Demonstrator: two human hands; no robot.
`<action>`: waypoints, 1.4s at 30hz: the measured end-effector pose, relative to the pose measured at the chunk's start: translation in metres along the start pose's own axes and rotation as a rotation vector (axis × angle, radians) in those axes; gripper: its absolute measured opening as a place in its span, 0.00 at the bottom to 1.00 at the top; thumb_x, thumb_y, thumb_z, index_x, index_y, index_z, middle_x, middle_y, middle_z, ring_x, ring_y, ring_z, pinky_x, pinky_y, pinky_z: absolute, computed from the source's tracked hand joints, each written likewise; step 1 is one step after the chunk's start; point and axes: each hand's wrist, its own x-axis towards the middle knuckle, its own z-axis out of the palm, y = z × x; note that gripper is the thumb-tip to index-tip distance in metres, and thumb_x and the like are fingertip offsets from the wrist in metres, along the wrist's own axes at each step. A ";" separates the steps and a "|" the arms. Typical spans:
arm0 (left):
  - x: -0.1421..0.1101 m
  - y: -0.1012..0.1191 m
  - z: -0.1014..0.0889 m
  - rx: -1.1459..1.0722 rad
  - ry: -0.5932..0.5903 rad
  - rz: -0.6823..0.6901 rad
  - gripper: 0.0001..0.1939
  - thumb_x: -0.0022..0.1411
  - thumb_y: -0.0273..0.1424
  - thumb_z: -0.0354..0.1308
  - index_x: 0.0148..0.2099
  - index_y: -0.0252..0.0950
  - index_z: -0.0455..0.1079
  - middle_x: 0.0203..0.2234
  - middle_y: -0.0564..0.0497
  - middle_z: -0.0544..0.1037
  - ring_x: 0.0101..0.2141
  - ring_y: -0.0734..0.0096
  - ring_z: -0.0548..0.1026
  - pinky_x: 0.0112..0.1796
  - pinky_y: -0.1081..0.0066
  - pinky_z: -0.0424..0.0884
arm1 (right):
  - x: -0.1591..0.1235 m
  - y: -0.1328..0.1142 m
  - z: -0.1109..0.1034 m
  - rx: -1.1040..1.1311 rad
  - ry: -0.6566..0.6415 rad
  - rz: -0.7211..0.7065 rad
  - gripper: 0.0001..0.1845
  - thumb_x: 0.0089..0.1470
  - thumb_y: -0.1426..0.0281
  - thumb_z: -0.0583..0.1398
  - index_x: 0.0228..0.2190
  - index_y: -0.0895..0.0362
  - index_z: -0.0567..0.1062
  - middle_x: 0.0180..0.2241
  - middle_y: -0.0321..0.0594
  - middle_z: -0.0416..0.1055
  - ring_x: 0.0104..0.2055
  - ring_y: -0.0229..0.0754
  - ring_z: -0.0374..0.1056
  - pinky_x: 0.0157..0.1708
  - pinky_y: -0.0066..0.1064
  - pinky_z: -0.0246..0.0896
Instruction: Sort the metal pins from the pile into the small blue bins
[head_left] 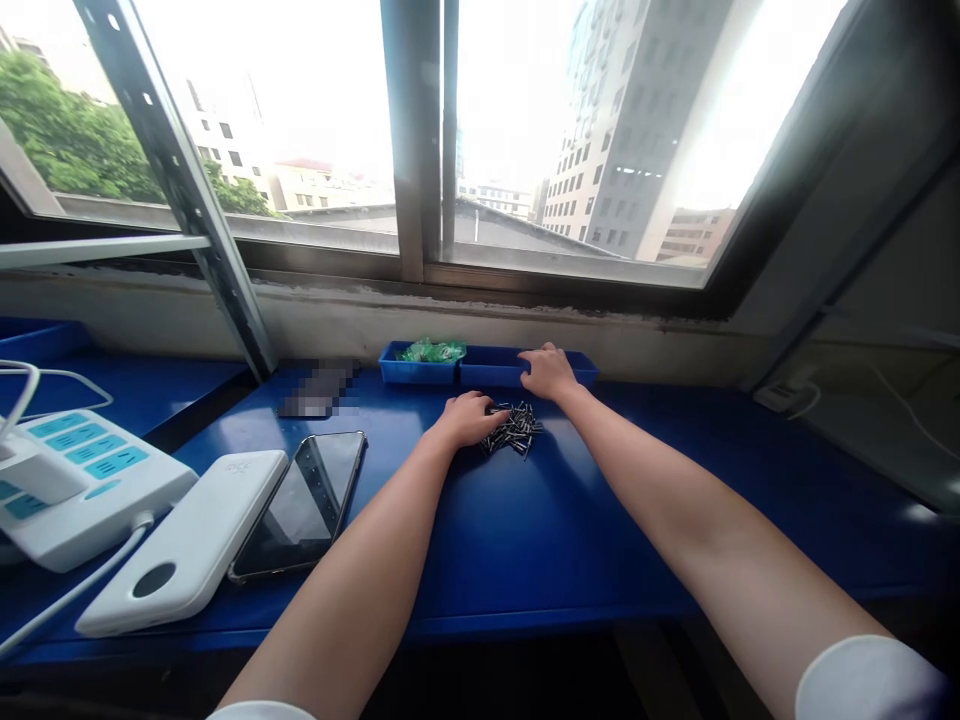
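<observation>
Touching screw pile (519, 428) with left hand (468, 418), not seeing whether gripping; holding right hand (552, 374), thumb and fingers apart, at blue tray (489, 375) behind pile.

L hand (466, 420) palm down, fingers (477, 399) curved, thumb (498, 416) out twd R. R hand (553, 374) slightly further fwd, back of hand up, index & thumb apart, pointing L. Hands nr each other, not touching. L forearm (382, 550) & R forearm (660, 490) bare, both reaching fwd, angled inward.
</observation>
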 end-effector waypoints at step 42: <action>0.004 -0.001 0.002 0.042 -0.026 -0.025 0.28 0.62 0.51 0.39 0.52 0.45 0.71 0.56 0.50 0.68 0.57 0.55 0.62 0.55 0.60 0.58 | -0.045 -0.018 0.043 0.472 0.134 0.014 0.15 0.52 0.68 0.55 0.39 0.56 0.77 0.41 0.39 0.75 0.46 0.43 0.65 0.48 0.32 0.59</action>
